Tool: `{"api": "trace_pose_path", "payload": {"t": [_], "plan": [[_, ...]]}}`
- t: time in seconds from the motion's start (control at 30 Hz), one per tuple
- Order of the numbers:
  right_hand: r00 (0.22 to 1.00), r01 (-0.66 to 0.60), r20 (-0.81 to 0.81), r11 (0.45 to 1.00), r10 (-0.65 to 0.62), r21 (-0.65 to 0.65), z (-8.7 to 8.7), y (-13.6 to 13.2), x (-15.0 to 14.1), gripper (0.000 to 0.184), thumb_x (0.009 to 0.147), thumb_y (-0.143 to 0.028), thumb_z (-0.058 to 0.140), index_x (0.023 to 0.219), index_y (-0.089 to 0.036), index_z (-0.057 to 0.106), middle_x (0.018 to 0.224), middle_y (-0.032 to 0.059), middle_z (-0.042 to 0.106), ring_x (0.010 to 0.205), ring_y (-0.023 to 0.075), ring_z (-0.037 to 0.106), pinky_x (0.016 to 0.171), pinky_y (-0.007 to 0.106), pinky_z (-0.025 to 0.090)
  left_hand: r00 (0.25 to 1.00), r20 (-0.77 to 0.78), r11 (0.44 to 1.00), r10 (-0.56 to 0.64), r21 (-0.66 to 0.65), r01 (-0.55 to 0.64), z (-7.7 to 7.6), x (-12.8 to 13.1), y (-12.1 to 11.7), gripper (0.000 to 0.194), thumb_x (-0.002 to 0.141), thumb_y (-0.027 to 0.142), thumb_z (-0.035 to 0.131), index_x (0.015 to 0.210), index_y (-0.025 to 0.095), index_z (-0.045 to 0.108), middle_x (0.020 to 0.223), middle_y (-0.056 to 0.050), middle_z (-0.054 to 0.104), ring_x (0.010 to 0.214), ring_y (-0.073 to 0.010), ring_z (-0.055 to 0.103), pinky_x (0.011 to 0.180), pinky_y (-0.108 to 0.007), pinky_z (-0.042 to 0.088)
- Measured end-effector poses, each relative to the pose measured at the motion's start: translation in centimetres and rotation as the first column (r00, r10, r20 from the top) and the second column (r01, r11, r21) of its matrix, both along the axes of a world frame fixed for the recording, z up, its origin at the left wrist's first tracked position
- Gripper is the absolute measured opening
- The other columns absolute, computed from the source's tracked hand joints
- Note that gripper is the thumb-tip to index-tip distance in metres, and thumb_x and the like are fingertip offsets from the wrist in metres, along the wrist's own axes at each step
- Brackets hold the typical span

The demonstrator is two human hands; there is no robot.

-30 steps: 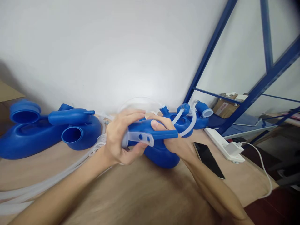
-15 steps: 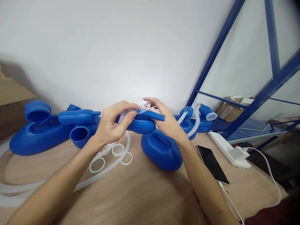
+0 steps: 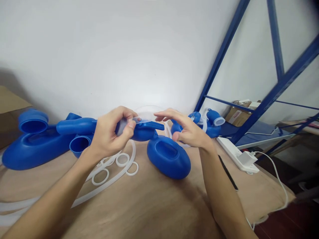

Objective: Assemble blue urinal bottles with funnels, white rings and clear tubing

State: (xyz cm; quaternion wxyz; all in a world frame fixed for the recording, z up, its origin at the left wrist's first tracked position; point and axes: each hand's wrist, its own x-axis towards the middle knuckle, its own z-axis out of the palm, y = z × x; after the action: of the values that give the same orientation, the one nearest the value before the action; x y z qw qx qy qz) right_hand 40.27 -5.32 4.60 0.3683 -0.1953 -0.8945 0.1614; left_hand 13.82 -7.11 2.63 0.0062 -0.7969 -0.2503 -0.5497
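Pinched in the left hand point(image 3: 111, 132): one blue plastic spout piece point(image 3: 147, 130) with its translucent strap point(image 3: 147, 120), held up beside the blue bottle point(image 3: 169, 161) (can't be told if joined). Right hand point(image 3: 185, 129) has just been pulled off, loosely spread, so it's now steadied one-handed. White rings point(image 3: 100, 184) are scattered on the tabletop point(image 3: 154, 205).

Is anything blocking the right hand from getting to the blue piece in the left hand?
No, nothing visible is in the way. Just a small open gap shows between the right hand and the spout end of the blue piece held by the left hand.
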Motion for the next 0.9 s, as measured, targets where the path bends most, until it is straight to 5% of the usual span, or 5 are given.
{"api": "trace_pose_path", "payload": {"t": [0.2, 0.3, 0.47, 0.6, 0.9], "plan": [[0.999, 0.046, 0.009, 0.989, -0.047, 0.142, -0.8, -0.9, -2.5, 0.025, 0.103, -0.039, 0.062, 0.124, -0.031, 0.074, 0.112, 0.0031, 0.077, 0.104, 0.0208, 0.070, 0.098, 0.038, 0.055, 0.991, -0.127, 0.998, -0.047, 0.028, 0.051, -0.3, 0.7, 0.1, 0.016, 0.098, 0.033, 0.052, 0.086, 0.023, 0.054, 0.094, -0.006, 0.073, 0.091, -0.0228, 0.068, 0.081, -0.038, 0.054], [1.000, 0.015, -0.021, 0.992, -0.013, 0.125, -1.3, -0.5, -2.5, 0.021, 0.102, -0.033, 0.065, 0.120, -0.029, 0.075, 0.109, 0.0023, 0.078, 0.101, 0.0195, 0.071, 0.094, 0.036, 0.056, 0.987, -0.151, 0.996, -0.062, -0.070, 0.052, -0.2, 1.0, 0.0, 0.024, 0.100, 0.039, 0.055, 0.083, 0.022, 0.055, 0.104, -0.007, 0.074, 0.112, -0.0262, 0.064, 0.094, -0.040, 0.051], [0.995, -0.030, -0.097, 0.999, 0.027, -0.026, -1.8, 0.2, -2.7, 0.025, 0.095, -0.033, 0.073, 0.120, -0.028, 0.073, 0.113, 0.0022, 0.075, 0.101, 0.0188, 0.071, 0.092, 0.034, 0.057, 0.994, -0.083, 0.978, -0.076, -0.199, 0.058, -0.2, 1.2, 0.0, 0.031, 0.094, 0.036, 0.063, 0.071, 0.022, 0.050, 0.089, -0.003, 0.074, 0.082, -0.0196, 0.066, 0.077, -0.034, 0.052], [0.984, -0.097, -0.161, 0.983, 0.072, -0.159, -2.4, 0.6, -3.0, 0.034, 0.097, -0.035, 0.071, 0.129, -0.027, 0.063, 0.122, 0.0041, 0.070, 0.108, 0.0188, 0.069, 0.096, 0.034, 0.056, 0.994, -0.018, 0.963, -0.104, -0.253, 0.097, -0.3, 1.0, 0.2, 0.024, 0.090, 0.030, 0.064, 0.072, 0.021, 0.051, 0.091, -0.003, 0.076, 0.083, -0.0193, 0.069, 0.074, -0.032, 0.054], [0.985, -0.054, -0.168, 0.988, 0.030, -0.144, -2.6, 0.4, -3.8, 0.021, 0.100, -0.038, 0.064, 0.114, -0.022, 0.063, 0.110, 0.0043, 0.069, 0.099, 0.0172, 0.065, 0.090, 0.033, 0.053, 1.000, -0.001, 0.976, -0.025, -0.217, 0.024, 0.2, 1.0, -0.5, 0.018, 0.082, 0.022, 0.064, 0.069, 0.021, 0.052, 0.082, 0.000, 0.076, 0.072, -0.0153, 0.068, 0.070, -0.029, 0.053]]}}
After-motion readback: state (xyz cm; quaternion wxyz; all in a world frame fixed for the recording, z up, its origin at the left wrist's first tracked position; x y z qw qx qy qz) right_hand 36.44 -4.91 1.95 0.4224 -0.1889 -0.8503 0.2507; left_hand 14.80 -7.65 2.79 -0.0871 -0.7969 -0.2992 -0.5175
